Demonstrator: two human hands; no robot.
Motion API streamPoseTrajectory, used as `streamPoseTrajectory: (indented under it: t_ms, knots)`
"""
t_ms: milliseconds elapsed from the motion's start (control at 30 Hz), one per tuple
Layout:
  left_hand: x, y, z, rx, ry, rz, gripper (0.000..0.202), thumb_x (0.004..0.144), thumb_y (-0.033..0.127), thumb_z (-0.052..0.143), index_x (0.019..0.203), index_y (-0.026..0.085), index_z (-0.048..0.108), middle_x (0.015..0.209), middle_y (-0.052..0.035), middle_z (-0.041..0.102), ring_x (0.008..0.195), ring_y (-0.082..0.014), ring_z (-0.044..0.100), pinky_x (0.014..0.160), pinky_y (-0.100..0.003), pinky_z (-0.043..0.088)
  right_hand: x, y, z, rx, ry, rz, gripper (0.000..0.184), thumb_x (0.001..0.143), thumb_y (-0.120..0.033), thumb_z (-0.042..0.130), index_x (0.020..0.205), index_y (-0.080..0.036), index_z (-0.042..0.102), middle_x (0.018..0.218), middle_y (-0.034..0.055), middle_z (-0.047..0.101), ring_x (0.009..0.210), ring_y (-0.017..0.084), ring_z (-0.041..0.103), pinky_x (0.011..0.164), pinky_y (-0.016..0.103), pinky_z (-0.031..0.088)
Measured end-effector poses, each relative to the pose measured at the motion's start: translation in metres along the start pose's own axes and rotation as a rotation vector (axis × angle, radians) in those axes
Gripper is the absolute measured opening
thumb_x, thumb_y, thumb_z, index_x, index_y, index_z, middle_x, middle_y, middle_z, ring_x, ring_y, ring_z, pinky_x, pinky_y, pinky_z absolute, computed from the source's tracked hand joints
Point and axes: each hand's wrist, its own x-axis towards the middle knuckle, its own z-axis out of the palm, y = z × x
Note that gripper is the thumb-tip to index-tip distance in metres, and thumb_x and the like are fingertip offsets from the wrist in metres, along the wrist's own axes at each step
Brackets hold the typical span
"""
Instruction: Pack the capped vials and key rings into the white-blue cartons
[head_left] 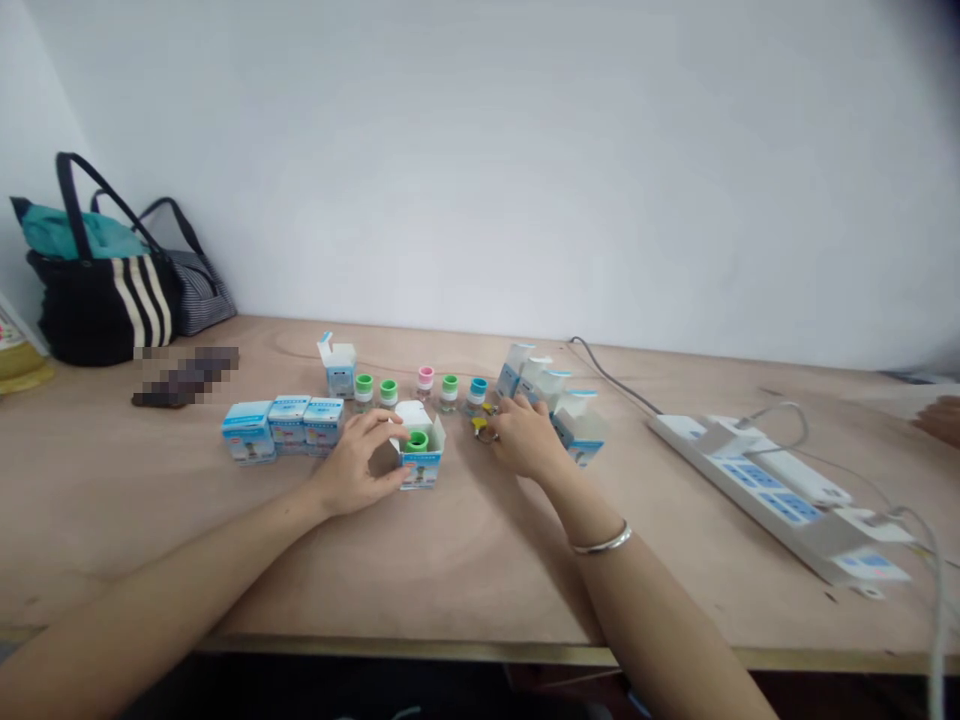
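My left hand [364, 467] grips the left side of a small blue-and-white cardboard box [421, 472], its thumb at the front. That box's flaps stand up, and a green-topped jar [417, 441] shows inside. With fingers curled down to the table, my right hand [523, 435] pinches at a small yellow piece [479, 427] with a dark ring beside it; the fingertips are partly hidden. Behind the hands stand small clear jars with green [449, 386], pink [425, 377] and blue [478, 388] tops. Open boxes [577, 425] are next to my right hand.
Closed boxes [249, 433] stand in a row at left, with an open box [340, 370] behind. A power strip [765, 490] with plugs and cables lies at right. Bags [97, 305] and a blurred dark object [187, 378] are far left. Another person's hand [939, 418] is at the right edge.
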Motion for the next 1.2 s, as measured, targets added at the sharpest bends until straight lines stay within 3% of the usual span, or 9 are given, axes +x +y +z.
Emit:
streamPoseTrajectory:
  t_ms: [133,267,367,467,533,600,767,1100,1200]
  knots:
    - [0.0,0.001,-0.001,0.002,-0.006,-0.01,0.032,0.072,0.03,0.066,0.101,0.023,0.056,0.115,-0.0065,0.054,0.11,-0.0235,0.053,0.094,-0.039,0.041,0.002,-0.002,0.005,-0.026,-0.024,-0.044,0.023,0.077,-0.011,0.049,0.081,-0.015,0.071,0.103,0.0172,0.058,0.097,0.029,0.048,0.079,0.041,0.032]
    - [0.001,0.001,-0.002,0.003,-0.007,-0.007,0.032,0.072,0.03,0.066,0.101,0.022,0.056,0.115,-0.0069,0.054,0.11,-0.0234,0.053,0.094,-0.039,0.041,0.006,0.002,0.006,0.107,0.051,-0.08,0.018,0.076,-0.012,0.051,0.074,-0.015,0.068,0.098,0.0141,0.059,0.096,0.028,0.049,0.079,0.041,0.033]
    - [0.001,0.001,-0.001,0.008,-0.004,0.0,0.033,0.071,0.029,0.066,0.101,0.023,0.056,0.115,-0.0066,0.054,0.11,-0.0235,0.053,0.094,-0.039,0.041,0.006,0.002,0.001,0.459,0.233,-0.102,0.011,0.079,-0.02,0.054,0.073,-0.016,0.064,0.086,0.0093,0.06,0.087,0.023,0.052,0.076,0.036,0.037]
    - [0.001,0.001,-0.001,0.008,-0.004,0.007,0.032,0.072,0.028,0.065,0.102,0.023,0.055,0.116,-0.0064,0.054,0.11,-0.0232,0.053,0.094,-0.039,0.041,0.003,-0.01,-0.009,0.965,0.441,-0.126,0.02,0.082,-0.033,0.056,0.07,-0.017,0.057,0.073,0.0041,0.058,0.072,0.016,0.052,0.069,0.03,0.04]
    - [0.001,0.001,-0.001,0.005,-0.006,0.008,0.033,0.073,0.029,0.065,0.103,0.022,0.055,0.115,-0.0066,0.054,0.11,-0.0233,0.053,0.094,-0.039,0.041,-0.002,-0.024,-0.017,1.262,0.492,-0.121,0.023,0.082,-0.039,0.058,0.072,-0.018,0.055,0.07,0.0018,0.056,0.066,0.014,0.05,0.064,0.027,0.041]
    - [0.001,0.001,-0.001,0.0,-0.004,0.006,0.033,0.073,0.031,0.065,0.103,0.022,0.055,0.115,-0.0067,0.055,0.11,-0.0236,0.053,0.094,-0.039,0.041,-0.007,-0.038,-0.025,1.429,0.453,-0.125,0.027,0.079,-0.044,0.06,0.073,-0.018,0.056,0.069,0.0011,0.056,0.064,0.013,0.05,0.061,0.026,0.042]
    - [0.002,0.002,-0.002,0.003,-0.008,-0.003,0.031,0.074,0.032,0.064,0.103,0.023,0.056,0.114,-0.0068,0.055,0.11,-0.0245,0.053,0.095,-0.041,0.041,-0.012,-0.057,-0.031,1.423,0.258,-0.074,0.032,0.076,-0.047,0.063,0.068,-0.016,0.059,0.064,0.001,0.058,0.06,0.011,0.049,0.057,0.025,0.042]
    - [0.002,0.004,-0.003,0.017,-0.018,-0.008,0.03,0.074,0.03,0.064,0.102,0.022,0.054,0.116,-0.0066,0.055,0.111,-0.0239,0.052,0.096,-0.041,0.039,-0.01,-0.055,-0.021,1.31,0.155,-0.014,0.035,0.073,-0.048,0.064,0.068,-0.013,0.068,0.062,0.0031,0.063,0.053,0.012,0.051,0.049,0.024,0.038]
    - [0.002,0.003,-0.003,0.01,-0.026,-0.007,0.032,0.074,0.029,0.064,0.103,0.023,0.053,0.117,-0.0069,0.054,0.112,-0.0244,0.052,0.096,-0.042,0.039,-0.008,-0.055,-0.018,1.205,0.221,0.016,0.033,0.073,-0.047,0.065,0.071,-0.014,0.068,0.062,0.0033,0.064,0.054,0.013,0.053,0.05,0.024,0.039]
